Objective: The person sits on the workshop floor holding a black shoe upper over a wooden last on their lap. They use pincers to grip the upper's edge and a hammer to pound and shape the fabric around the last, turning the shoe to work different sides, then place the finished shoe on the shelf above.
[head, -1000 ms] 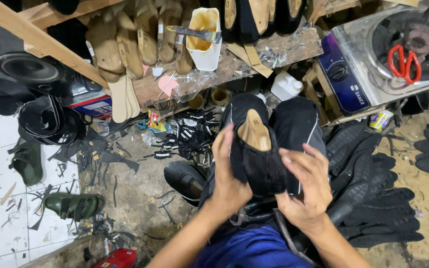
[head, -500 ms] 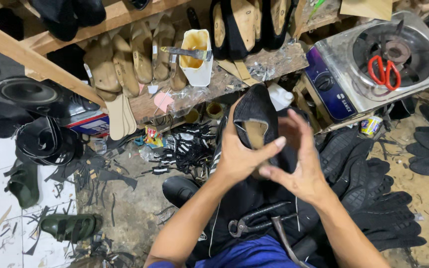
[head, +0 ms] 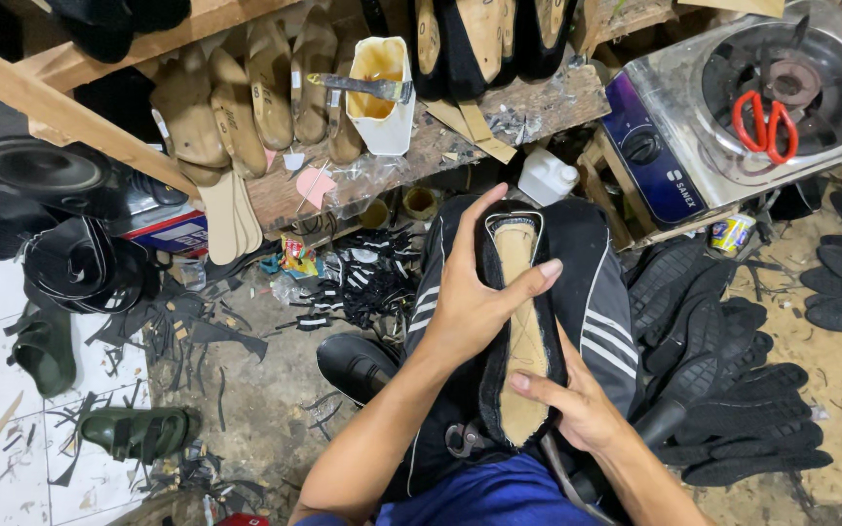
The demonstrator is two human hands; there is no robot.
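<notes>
On the person's lap, over black trousers with white stripes [head: 596, 321], lies a black shoe upper [head: 518, 321] stretched over a form, its tan insole face up. Its long axis runs away from the person, one rounded end pointing up toward the workbench, the other end toward the body. The left hand [head: 475, 297] is clasped over the upper's left edge, fingers spread across the tan sole, thumb wrapped around the far side. The right hand [head: 577, 404] grips the near end from the right, fingers pressed on the sole's lower part. Just beyond the far end sits a small white plastic bottle [head: 548, 177]. Farther back, wooden shoe forms [head: 246, 97] line the bench [head: 538, 112] beside a glue-stained white tub [head: 382, 93]. Off to the right, red-handled scissors [head: 764, 125] rest on a gas stove [head: 733, 107], with black rubber outsoles [head: 733, 390] heaped below.
</notes>
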